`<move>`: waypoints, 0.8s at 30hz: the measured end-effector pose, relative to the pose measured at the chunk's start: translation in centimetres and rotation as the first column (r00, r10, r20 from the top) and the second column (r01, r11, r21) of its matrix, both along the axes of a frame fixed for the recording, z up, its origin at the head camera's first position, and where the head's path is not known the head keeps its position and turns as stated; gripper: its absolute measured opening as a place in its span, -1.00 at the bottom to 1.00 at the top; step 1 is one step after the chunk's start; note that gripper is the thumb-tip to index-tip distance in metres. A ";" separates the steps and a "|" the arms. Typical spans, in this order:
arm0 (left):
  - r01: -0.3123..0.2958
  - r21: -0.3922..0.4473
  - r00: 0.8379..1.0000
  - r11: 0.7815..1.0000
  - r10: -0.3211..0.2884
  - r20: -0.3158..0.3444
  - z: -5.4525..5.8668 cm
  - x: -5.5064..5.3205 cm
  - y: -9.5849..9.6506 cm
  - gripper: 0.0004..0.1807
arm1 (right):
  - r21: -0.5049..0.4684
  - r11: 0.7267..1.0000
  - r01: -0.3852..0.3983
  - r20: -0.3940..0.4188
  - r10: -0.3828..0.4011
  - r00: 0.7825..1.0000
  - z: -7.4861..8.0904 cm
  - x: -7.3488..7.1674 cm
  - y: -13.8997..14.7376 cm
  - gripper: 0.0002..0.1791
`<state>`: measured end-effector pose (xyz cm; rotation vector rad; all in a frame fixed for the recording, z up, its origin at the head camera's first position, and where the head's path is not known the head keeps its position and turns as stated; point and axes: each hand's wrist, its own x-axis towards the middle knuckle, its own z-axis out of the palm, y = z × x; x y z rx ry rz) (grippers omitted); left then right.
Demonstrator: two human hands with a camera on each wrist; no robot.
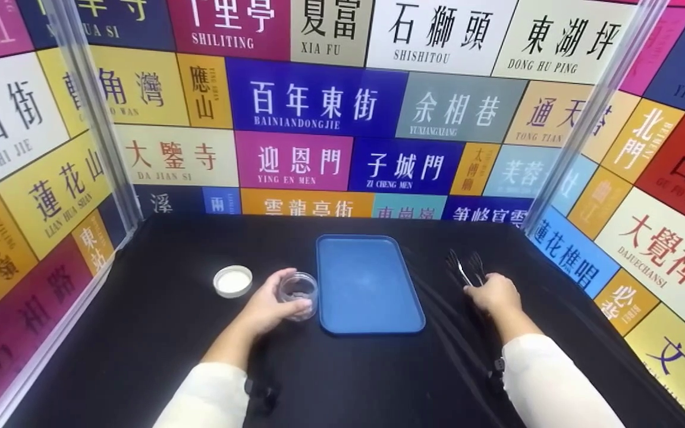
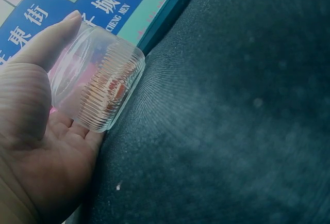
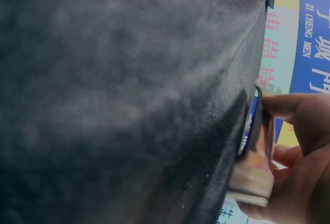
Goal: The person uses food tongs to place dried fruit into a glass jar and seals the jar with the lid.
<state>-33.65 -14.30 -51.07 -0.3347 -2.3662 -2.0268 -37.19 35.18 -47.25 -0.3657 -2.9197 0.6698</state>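
Note:
My left hand [image 1: 274, 303] grips a clear jar [image 1: 299, 286] with thumb and fingers round its side. Its mouth has no lid on it. In the left wrist view, the ribbed jar [image 2: 105, 79] holds something small and reddish brown near its bottom. A round white lid [image 1: 233, 281] lies on the table left of that hand. On the right, my right hand [image 1: 495, 296] holds a pair of tongs [image 1: 466, 268] with dark slotted heads pointing away from me, spread apart. The right wrist view shows thumb and fingers on either side of the shiny metal tongs [image 3: 255, 170].
Just right of the jar lies a blue rectangular tray [image 1: 366, 285], between the two hands. A black cloth [image 1: 342, 380] covers the table, with creases right of the tray. Panels of colourful printed signs [image 1: 319, 101] enclose the back and both sides.

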 end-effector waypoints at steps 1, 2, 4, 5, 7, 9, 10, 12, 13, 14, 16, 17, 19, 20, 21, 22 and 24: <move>0.002 0.000 1.000 1.000 -0.002 -0.001 0.0 0.0 0.0 -0.04 | 0.002 1.000 -0.004 0.004 0.004 1.000 0.0 0.0 0.0 -0.19; 0.006 0.005 1.000 1.000 -0.006 0.000 0.0 -0.1 0.0 -0.04 | 0.003 1.000 -0.008 0.008 0.008 1.000 -0.1 -0.1 0.1 -0.19; 0.009 0.009 1.000 1.000 -0.009 -0.001 -0.1 -0.2 0.0 -0.04 | 0.006 1.000 -0.014 0.013 0.014 1.000 -0.2 -0.1 0.1 -0.18; 0.009 0.008 1.000 1.000 -0.009 -0.002 -0.1 -0.2 0.0 -0.04 | 0.004 1.000 -0.014 0.016 0.014 1.000 -0.2 -0.1 0.1 -0.18; 0.010 0.009 1.000 1.000 -0.010 -0.001 -0.1 -0.3 0.0 -0.04 | 0.006 1.000 -0.016 0.020 0.015 1.000 -0.2 0.0 0.0 -0.19; 0.007 0.008 1.000 1.000 -0.007 0.001 -0.2 -0.2 0.0 -0.04 | 0.010 1.000 -0.012 0.011 0.012 1.000 -0.2 0.1 0.0 -0.20; 0.004 0.006 1.000 1.000 -0.004 0.003 -0.2 -0.2 0.0 -0.04 | 0.011 1.000 -0.009 0.002 0.009 1.000 -0.1 0.1 -0.1 -0.20; 0.003 0.004 1.000 1.000 -0.003 0.007 -0.2 -0.2 0.0 -0.03 | 0.014 1.000 -0.002 -0.021 0.002 1.000 0.1 0.2 -0.3 -0.22; 0.002 0.002 1.000 1.000 -0.002 0.006 -0.2 -0.2 0.0 -0.03 | 0.016 1.000 0.001 -0.036 0.000 0.999 0.2 0.2 -0.4 -0.23; 0.001 0.002 1.000 1.000 -0.001 0.006 -0.2 -0.2 0.0 -0.03 | 0.013 1.000 0.004 -0.051 -0.003 0.999 0.3 0.3 -0.5 -0.23; 0.000 0.002 1.000 1.000 0.000 0.003 -0.1 -0.2 0.0 -0.04 | 0.006 1.000 0.006 -0.076 -0.006 0.997 0.5 0.2 -0.8 -0.25; 0.000 0.001 1.000 1.000 0.000 0.003 -0.1 -0.1 0.0 -0.04 | -0.001 1.000 0.004 -0.088 -0.004 0.996 0.6 0.2 -1.0 -0.25; -0.001 0.002 1.000 1.000 0.001 0.002 -0.1 -0.1 0.1 -0.04 | -0.019 1.000 -0.006 -0.110 0.004 0.994 0.7 0.1 -1.3 -0.23; -0.001 0.003 1.000 1.000 0.001 0.003 -0.1 -0.1 0.1 -0.04 | -0.030 0.999 -0.014 -0.119 0.011 0.993 0.8 0.1 -1.5 -0.23; 0.000 0.005 1.000 1.000 0.000 0.003 -0.1 -0.1 0.1 -0.04 | -0.041 0.999 -0.025 -0.128 0.020 0.992 0.8 0.0 -1.7 -0.21; 0.001 0.007 1.000 1.000 -0.001 0.004 -0.1 -0.1 0.1 -0.04 | -0.054 0.998 -0.039 -0.138 0.031 0.990 0.9 0.0 -1.9 -0.20; 0.003 0.012 1.000 1.000 -0.003 0.003 -0.1 0.0 0.1 -0.04 | -0.084 0.993 -0.078 -0.156 0.064 0.986 1.1 -0.1 -2.5 -0.19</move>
